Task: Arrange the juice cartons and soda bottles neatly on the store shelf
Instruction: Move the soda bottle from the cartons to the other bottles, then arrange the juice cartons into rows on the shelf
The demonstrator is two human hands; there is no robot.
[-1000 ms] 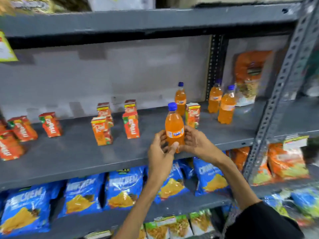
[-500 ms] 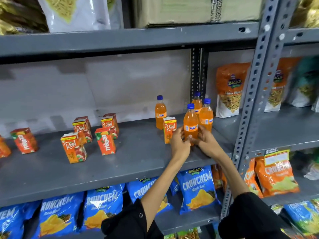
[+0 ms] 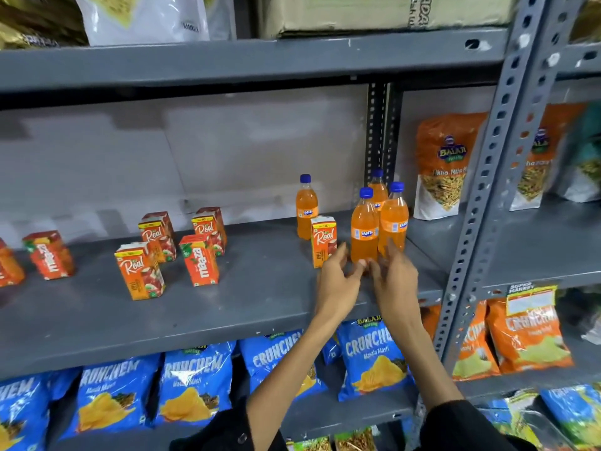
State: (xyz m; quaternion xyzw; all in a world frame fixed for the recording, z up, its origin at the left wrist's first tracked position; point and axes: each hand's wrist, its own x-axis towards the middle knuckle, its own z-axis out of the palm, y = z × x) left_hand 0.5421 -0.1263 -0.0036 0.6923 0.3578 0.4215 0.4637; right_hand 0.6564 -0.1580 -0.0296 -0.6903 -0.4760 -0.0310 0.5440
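An orange soda bottle (image 3: 364, 229) with a blue cap stands upright on the grey shelf (image 3: 247, 297), beside two more soda bottles (image 3: 394, 219) at the right end. A fourth bottle (image 3: 306, 208) stands further back. A Real juice carton (image 3: 322, 239) stands just left of the front bottle. Several juice cartons (image 3: 140, 270) are scattered over the shelf's left and middle. My left hand (image 3: 338, 281) and my right hand (image 3: 392, 276) hover just in front of the front bottle's base, fingers apart, holding nothing.
A grey perforated upright (image 3: 487, 177) borders the shelf on the right. Snack bags (image 3: 444, 164) stand behind it. Blue chip bags (image 3: 195, 392) fill the shelf below, orange ones (image 3: 527, 333) to the right. A cardboard box (image 3: 374, 11) sits on the shelf above.
Both hands carried the soda bottle right, set it down beside the two bottles at the shelf's right end, then let go and drew back slightly.
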